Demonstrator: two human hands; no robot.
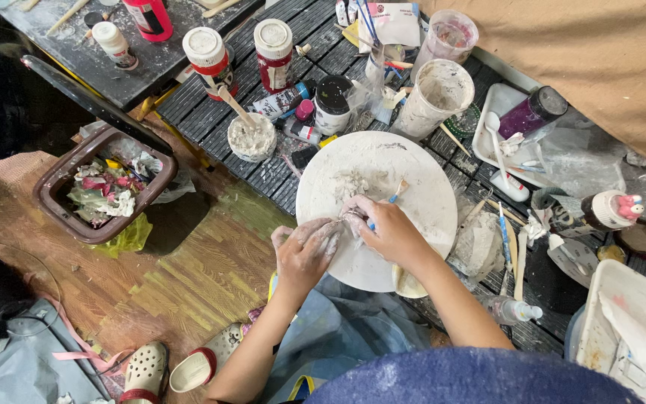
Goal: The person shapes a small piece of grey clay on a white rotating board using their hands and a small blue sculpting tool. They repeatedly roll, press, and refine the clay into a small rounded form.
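Both hands meet over the near edge of a round white board (413, 172) lying on the dark slatted surface (263, 161). The left hand (304, 254), smeared with pale clay, is closed around a small whitish clay lump (347, 223), pinching it from the near-left side. The right hand (394, 233) presses against the same lump from the other side, and its grip is also closed on a thin brush with a blue handle (392, 199), whose tip points away from the fingers over the board. Just beyond the grip, loose clay crumbs (353, 182) lie on the board. Farther out past the board stand a small clay-filled cup (252, 138) holding a stick and a large smeared plastic cup (435, 97).
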